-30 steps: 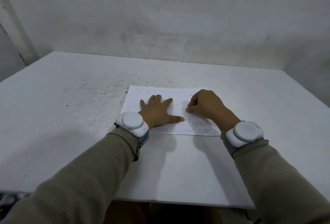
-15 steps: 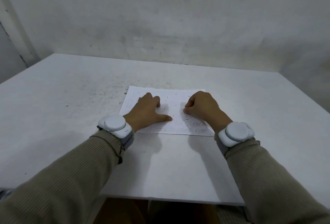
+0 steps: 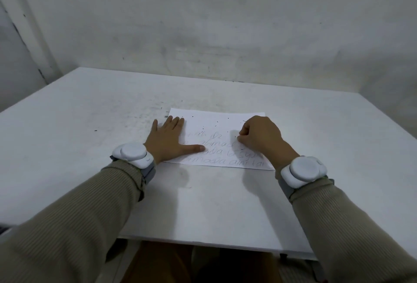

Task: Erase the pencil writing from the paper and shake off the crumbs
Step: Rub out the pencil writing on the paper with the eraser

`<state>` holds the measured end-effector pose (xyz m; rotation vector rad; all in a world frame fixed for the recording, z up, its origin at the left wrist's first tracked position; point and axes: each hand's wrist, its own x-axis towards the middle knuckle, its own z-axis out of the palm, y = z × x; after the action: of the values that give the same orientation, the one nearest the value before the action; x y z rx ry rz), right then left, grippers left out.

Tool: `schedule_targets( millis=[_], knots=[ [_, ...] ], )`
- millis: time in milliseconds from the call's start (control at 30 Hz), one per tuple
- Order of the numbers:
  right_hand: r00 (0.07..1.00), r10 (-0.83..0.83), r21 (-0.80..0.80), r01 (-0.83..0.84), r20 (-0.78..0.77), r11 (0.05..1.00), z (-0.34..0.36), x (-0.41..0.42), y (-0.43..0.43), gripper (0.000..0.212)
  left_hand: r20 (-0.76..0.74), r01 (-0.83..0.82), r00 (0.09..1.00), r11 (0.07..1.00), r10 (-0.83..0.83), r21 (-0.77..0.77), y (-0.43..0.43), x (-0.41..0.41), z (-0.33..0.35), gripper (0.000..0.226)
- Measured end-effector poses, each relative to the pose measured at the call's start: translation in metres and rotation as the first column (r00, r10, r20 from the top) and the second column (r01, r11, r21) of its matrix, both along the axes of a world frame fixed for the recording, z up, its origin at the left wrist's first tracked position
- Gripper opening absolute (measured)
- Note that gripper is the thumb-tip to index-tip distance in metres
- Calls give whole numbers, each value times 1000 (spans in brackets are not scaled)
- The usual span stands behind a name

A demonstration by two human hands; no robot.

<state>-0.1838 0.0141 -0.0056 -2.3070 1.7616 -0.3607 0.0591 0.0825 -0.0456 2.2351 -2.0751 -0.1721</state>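
While the paper (image 3: pixel 216 129) lies flat near the middle of the table (image 3: pixel 90 125), the left hand (image 3: pixel 168 140) presses on its 9 o'clock edge with fingers straight and spread, thumb pointing toward 3 o'clock, gripping nothing. The right hand (image 3: pixel 261 138) sits on the sheet's 3 o'clock side, fingers curled tight with thumb and forefinger pinched against the page, most likely on a small eraser, though none shows. Pencil writing (image 3: pixel 225 162) fills the half toward 6 o'clock, so the erasing looks well short of done. To do it well, I would rub in short strokes away from the flat hand, so the sheet is pulled taut rather than buckled, and shift that palm closer to whichever line is being worked. Light pressure should keep thin paper from tearing. Dark crumbs (image 3: pixel 192 116) dot the blank part toward 12 o'clock; they can wait for the shake. The words are too faint and slanted to read, the right hand covers the line ends beneath it, and bulky white wrist units (image 3: pixel 132 152) hide both wrists.
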Motion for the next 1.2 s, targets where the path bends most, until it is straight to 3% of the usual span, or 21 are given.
schedule_targets(
  millis=[133,333,533,733,933,1100,1200],
  knots=[
    [999,45,-2,-45,3,999,8,5,-6,8,-6,-13,1000,999,13,-38,3,-2,-2,149],
    [956,246,6,-250,161,968,0,31,-1,9,10,-35,999,999,35,-18,2,-3,-5,143],
    [971,206,-90,-195,122,977,-5,34,-9,12,5,-35,999,999,35,0,1,-2,-5,144],
    [946,302,57,-310,121,949,4,35,-2,8,17,-46,999,999,45,14,-1,-2,-8,144],
    [974,209,-68,-204,85,977,-1,39,-8,13,9,-48,999,999,48,25,-1,-3,-5,146],
    [946,300,75,-310,124,948,4,36,-2,8,14,-44,999,999,44,18,-1,-3,-7,150],
    [969,229,-26,-228,88,973,-1,35,-8,8,5,-41,999,999,41,25,1,-4,-5,144]
  ],
)
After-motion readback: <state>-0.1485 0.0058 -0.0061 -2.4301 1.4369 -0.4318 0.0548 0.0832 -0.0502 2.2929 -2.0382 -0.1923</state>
